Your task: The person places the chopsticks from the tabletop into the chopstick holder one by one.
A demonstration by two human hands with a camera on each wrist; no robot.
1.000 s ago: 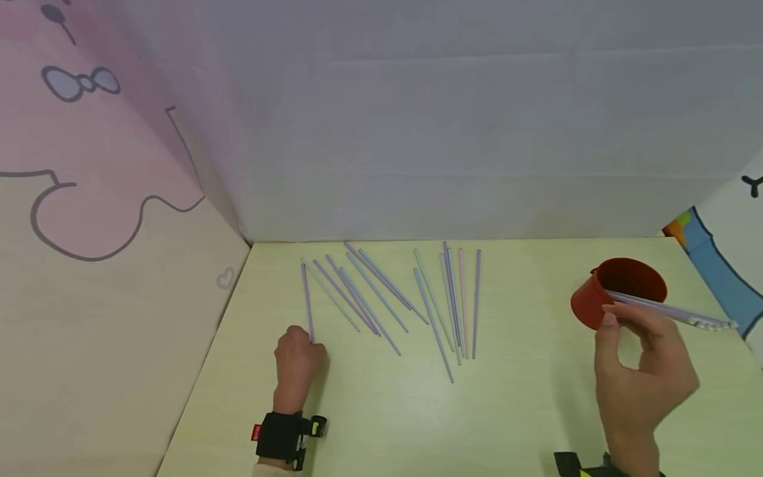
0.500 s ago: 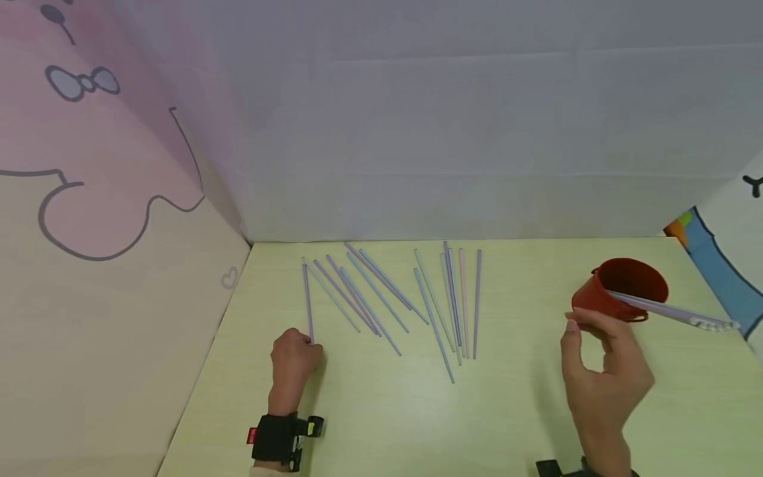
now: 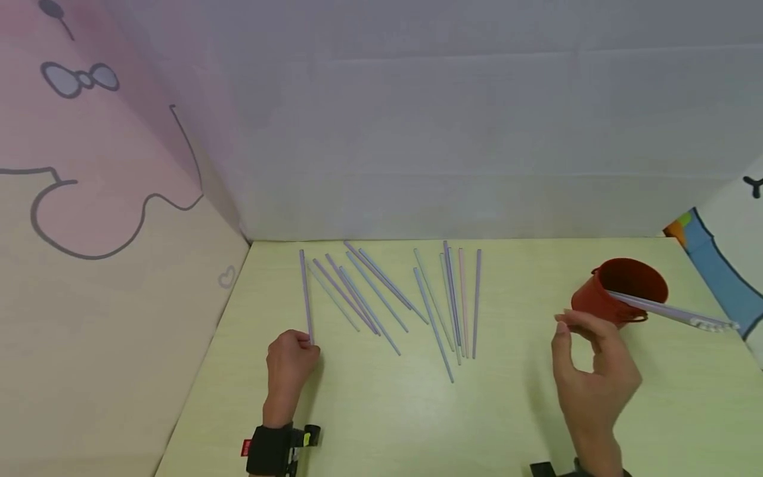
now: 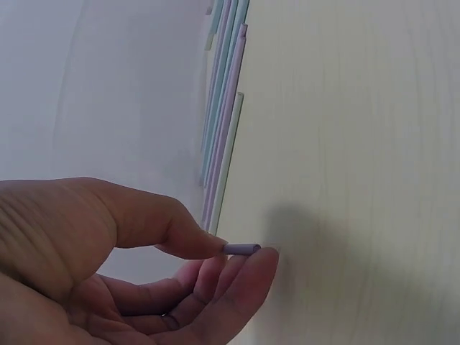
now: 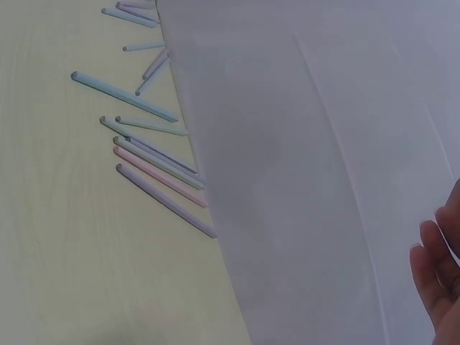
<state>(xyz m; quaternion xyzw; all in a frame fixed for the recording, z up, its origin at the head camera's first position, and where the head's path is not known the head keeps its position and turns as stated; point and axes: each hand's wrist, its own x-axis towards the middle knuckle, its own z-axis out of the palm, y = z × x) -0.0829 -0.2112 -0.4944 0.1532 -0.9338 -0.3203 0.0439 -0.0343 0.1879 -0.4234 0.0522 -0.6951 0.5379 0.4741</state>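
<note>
In the head view my left hand [image 3: 290, 371] pinches the near end of a purple straw [image 3: 306, 291] between thumb and fingers. The straw's short end [image 4: 242, 249] shows at the fingertips in the left wrist view. Several pastel straws [image 3: 360, 291] lie fanned out to its right. My right hand [image 3: 596, 381] hovers just in front of a small red bucket [image 3: 596, 301], its fingers bent loosely and nothing between them. The bucket leans on its side. A bundle of pale straws [image 3: 673, 311] sticks out of its mouth to the right.
Another group of straws [image 3: 477, 305] lies mid-table, in blue, purple, pink and green tones. A grey-white sheet [image 3: 447, 146] stands behind the table's [image 3: 507, 417] back edge. A printed pink and cream panel [image 3: 119, 298] borders the left side.
My right hand has moved left, away from the straws in the bucket. My left hand has shifted slightly left, and the purple straw it pinches has slid a little toward the back.
</note>
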